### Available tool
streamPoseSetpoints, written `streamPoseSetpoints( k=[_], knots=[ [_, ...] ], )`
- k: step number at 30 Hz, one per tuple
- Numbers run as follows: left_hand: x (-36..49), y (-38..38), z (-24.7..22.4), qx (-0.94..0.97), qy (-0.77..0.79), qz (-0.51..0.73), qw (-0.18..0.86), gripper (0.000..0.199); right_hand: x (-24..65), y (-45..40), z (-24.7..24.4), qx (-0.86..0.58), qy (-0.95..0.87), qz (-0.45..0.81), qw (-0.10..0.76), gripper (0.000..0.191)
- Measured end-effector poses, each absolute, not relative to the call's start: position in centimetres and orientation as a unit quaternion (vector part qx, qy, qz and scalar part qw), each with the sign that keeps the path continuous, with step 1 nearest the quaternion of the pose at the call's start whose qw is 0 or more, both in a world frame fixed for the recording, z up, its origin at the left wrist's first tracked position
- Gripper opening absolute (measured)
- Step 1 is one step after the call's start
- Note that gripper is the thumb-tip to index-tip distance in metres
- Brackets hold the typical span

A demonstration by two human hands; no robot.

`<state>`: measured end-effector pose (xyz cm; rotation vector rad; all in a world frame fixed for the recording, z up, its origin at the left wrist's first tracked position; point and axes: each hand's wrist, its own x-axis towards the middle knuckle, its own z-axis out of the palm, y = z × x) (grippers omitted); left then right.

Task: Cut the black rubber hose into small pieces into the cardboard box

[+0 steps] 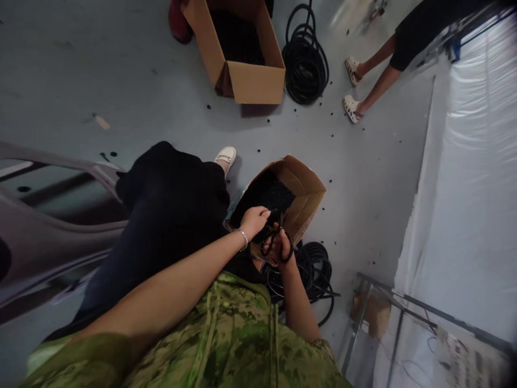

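Observation:
My left hand (pixel 253 222), with a bracelet at the wrist, is closed in a pinch on a short end of black hose (pixel 273 210). To its right, my right hand (pixel 285 249) grips black-handled scissors (pixel 277 231), whose blades point up toward the hose end. Whether the blades touch the hose I cannot tell. Both hands are over an open cardboard box (pixel 309 186). Small black pieces (pixel 269 194) lie heaped inside it. A coil of black hose (pixel 319 267) rests on the floor beside my right forearm.
Another open cardboard box (pixel 258 83) with dark contents stands ahead, a second hose coil (pixel 306 70) beside it. A person's legs (pixel 379 81) are at the upper right. A grey chair (pixel 60 210) is at left, a metal frame (pixel 398 302) at lower right. Black bits dot the floor.

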<state>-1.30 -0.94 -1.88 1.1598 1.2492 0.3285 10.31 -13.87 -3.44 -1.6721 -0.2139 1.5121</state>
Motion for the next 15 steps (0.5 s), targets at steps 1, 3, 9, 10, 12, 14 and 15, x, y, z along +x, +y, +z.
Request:
streamPoseSetpoints(
  k=[1,3,9,10,12,14,15],
  knots=[
    [-1.3,-0.9,-1.8,0.508,0.546,0.148,0.649,0.023,10.4,-13.9,-3.4,-0.665,-0.109,0.604,0.426,0.075],
    [-1.3,-0.9,-1.6,0.505,0.536,0.155,0.659,0.023,10.7,-13.8,-3.1,-0.670,-0.187,0.588,0.412,0.070],
    [-1.1,-0.9,-1.0,0.484,0.512,0.163,0.690,0.026,12.1,-12.6,-1.5,-0.715,-0.414,0.484,0.286,0.054],
    [-1.0,-0.9,-0.9,0.481,0.509,0.164,0.694,0.027,12.3,-12.3,-1.3,-0.719,-0.424,0.472,0.284,0.052],
    [-0.9,-0.9,-0.7,0.475,0.503,0.166,0.703,0.028,12.7,-12.0,-1.0,-0.720,-0.431,0.463,0.286,0.050],
    [-0.9,-0.9,-0.7,0.465,0.500,0.167,0.711,0.030,12.9,-11.9,-0.9,-0.719,-0.430,0.464,0.288,0.049],
    [-0.9,-1.0,-0.7,0.460,0.500,0.167,0.714,0.031,13.1,-11.8,-0.8,-0.719,-0.429,0.466,0.287,0.049]
  ],
)
